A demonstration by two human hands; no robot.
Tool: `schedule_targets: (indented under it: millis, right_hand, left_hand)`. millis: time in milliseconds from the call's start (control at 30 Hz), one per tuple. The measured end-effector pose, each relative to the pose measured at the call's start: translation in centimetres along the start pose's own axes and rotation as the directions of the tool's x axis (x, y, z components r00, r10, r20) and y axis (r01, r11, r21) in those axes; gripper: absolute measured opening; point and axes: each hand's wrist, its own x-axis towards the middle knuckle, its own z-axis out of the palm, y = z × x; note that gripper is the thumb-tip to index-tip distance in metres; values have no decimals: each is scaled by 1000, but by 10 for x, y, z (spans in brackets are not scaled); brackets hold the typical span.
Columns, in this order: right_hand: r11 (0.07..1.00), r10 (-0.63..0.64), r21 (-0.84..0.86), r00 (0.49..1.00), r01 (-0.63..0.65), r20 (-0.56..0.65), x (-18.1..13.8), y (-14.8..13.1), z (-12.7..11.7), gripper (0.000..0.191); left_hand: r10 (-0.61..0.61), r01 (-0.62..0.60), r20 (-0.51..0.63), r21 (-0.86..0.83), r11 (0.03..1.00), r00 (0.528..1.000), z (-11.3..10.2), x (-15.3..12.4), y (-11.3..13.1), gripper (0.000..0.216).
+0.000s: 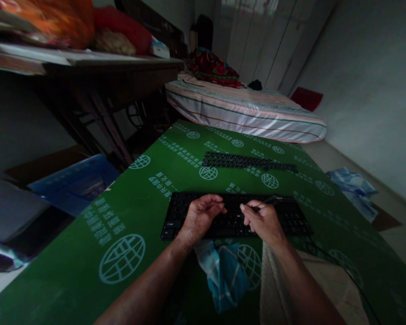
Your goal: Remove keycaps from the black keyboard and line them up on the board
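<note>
A black keyboard (181, 210) lies flat on the green board, with keys at its left and right ends; my hands hide much of its middle. My left hand (203, 214) is over the left-middle part, fingers curled and thumb pressed to the fingertips; whatever may be in the pinch is too small to make out. Just to the right, my right hand (262, 219) is closed around a thin wire tool (274, 199), whose fine wires stick out beyond the knuckles. The two hands are slightly apart. Beyond the keyboard, loose black keycaps (237, 160) lie in rows.
The green printed board (149, 257) bears a blue checked cloth (226, 275), a beige cloth (314, 280) and the keyboard's cable (345, 266). A bed (250, 108) stands behind it. At left are a cluttered table (115, 65) and a blue box (74, 180).
</note>
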Motion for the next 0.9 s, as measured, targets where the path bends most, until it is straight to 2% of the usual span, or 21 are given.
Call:
schedule_targets:
  millis: [100,267,400,567,667,800,900]
  right_hand:
    - [997,22,-71,1000,-21,17,2,-4,2,30]
    - [973,-29,-227,999,37,41,5,-11,3,24]
    - [962,-25,-268,995,50,94,9,-15,6,21]
    - [920,-180,-334,978,207,110,12,-13,10,18]
    - [910,-200,-347,973,228,115,12,-9,10,19]
    - [948,-120,-286,989,140,84,12,-1,11,21]
    - [949,-132,-285,991,134,24,11,4,14,20]
  left_hand:
    - [-1,2,9,-31,1000,1000,0,1,-2,14]
    - [2,-1,24,-60,998,1000,-1,2,-5,14]
    - [0,2,29,-59,998,1000,-1,2,-6,14]
    - [0,2,32,-46,999,999,-1,1,-4,14]
    - [0,1,38,-36,999,999,-1,1,-4,14]
    - [29,-31,53,51,998,998,-1,1,-6,14]
    - [101,-117,75,247,962,992,0,-2,-8,14]
